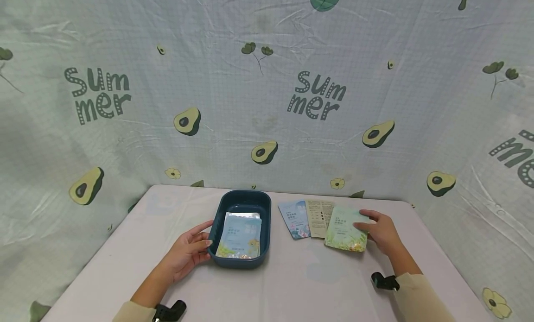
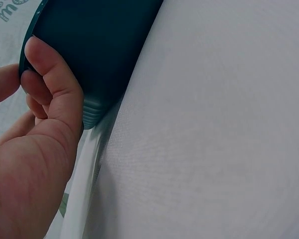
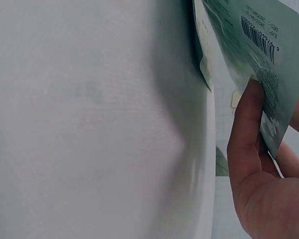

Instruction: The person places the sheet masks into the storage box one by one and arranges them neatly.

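Note:
My left hand [image 1: 189, 253] holds the left wall of a dark blue plastic bin [image 1: 267, 236], pinching its rim [image 2: 31, 27] between thumb and fingers. Inside the bin lies a light blue flat packet [image 1: 239, 236], with a silvery packet edge [image 1: 250, 215] showing behind it. At the right, my right hand [image 1: 381, 231] pinches a green flat packet [image 1: 345, 228] by its right edge. In the right wrist view this packet is raised off the table, and its printed back shows a barcode [image 3: 259, 37]. The green packet overlaps a beige packet [image 1: 318, 215] in the head view.
A blue flowered packet [image 1: 294, 219] lies left of the beige one, between it and the bin. All stand on a table with a white cloth [image 1: 292, 285]. Behind the table hangs a curtain [image 1: 225, 90] printed with avocados. A black device [image 1: 384, 281] is strapped at each wrist.

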The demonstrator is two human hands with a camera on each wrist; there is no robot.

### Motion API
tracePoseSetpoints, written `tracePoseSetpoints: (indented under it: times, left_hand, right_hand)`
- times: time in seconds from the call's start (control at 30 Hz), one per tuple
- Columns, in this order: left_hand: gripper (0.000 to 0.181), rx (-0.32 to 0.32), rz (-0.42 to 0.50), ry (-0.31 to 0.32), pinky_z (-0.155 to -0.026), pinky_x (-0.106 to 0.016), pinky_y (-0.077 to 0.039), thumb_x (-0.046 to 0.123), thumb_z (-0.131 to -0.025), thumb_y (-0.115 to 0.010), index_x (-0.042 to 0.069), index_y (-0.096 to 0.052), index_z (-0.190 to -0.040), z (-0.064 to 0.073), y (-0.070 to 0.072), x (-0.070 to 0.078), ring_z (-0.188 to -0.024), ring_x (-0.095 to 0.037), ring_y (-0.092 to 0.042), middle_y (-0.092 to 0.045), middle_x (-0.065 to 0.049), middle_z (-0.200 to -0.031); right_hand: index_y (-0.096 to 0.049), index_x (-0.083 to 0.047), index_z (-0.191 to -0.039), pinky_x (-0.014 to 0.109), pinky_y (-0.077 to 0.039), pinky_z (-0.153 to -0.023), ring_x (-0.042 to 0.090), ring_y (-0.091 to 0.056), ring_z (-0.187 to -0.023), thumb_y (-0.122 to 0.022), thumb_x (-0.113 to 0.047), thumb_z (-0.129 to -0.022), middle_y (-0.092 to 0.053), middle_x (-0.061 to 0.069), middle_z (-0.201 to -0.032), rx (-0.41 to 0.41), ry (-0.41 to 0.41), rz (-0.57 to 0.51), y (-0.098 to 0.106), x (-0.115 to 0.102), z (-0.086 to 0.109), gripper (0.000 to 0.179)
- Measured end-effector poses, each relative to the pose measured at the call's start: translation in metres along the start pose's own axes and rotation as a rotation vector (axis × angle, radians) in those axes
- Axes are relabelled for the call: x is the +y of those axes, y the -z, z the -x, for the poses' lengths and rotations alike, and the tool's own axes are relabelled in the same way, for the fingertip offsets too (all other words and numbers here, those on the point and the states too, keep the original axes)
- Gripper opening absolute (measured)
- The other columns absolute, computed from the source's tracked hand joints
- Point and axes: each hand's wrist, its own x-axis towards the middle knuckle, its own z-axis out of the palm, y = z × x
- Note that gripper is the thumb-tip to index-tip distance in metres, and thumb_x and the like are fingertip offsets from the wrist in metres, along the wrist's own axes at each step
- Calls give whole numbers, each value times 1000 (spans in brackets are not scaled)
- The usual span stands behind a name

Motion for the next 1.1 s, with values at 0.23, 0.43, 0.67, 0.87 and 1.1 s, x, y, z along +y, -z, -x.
tracePoseSetpoints:
  times: [0.23, 0.43, 0.67, 0.87, 1.1]
  left_hand:
    - [72, 8, -5, 1, -75, -23, -57, 4, -102, -57, 6, -20, -163, 1, 0, 1, -85, -13, -66, -61, -3, -110]
    - [72, 7, -9, -5, -76, -23, -57, 4, -102, -57, 6, -19, -163, 1, 0, 0, -85, -13, -67, -61, -3, -110]
    - [72, 2, -5, -7, -76, -23, -57, 4, -102, -57, 6, -19, -163, 1, -1, 0, -85, -13, -67, -61, -3, -110]
    - [72, 15, -10, 0, -76, -23, -57, 4, -102, -57, 7, -20, -163, 1, -1, 0, -84, -13, -66, -61, -2, -109]
    - [70, 28, -18, 6, -76, -23, -57, 3, -103, -56, 8, -21, -163, 0, -2, 1, -84, -13, -66, -60, -2, -109]
  right_hand:
    - [-41, -4, -155, 22, -57, -80, 30, -52, -128, -75, -17, -94, -35, 25, -160, -7, 20, -16, -2, -2, 11, 72]
    - [-42, -4, -155, 22, -57, -80, 28, -54, -124, -75, -17, -94, -38, 25, -158, -3, 27, -21, -5, -2, 17, 71]
    - [-43, -4, -154, 21, -57, -81, 26, -54, -124, -75, -19, -94, -38, 25, -159, -4, 30, -34, -8, -4, 26, 69]
    - [-45, -6, -154, 22, -57, -81, 21, -57, -116, -74, -18, -95, -40, 22, -158, -10, 34, -54, -15, -6, 34, 67]
    - [-46, -7, -153, 22, -57, -79, 18, -58, -111, -75, -19, -94, -44, 22, -155, -13, 44, -64, -23, -8, 40, 67]
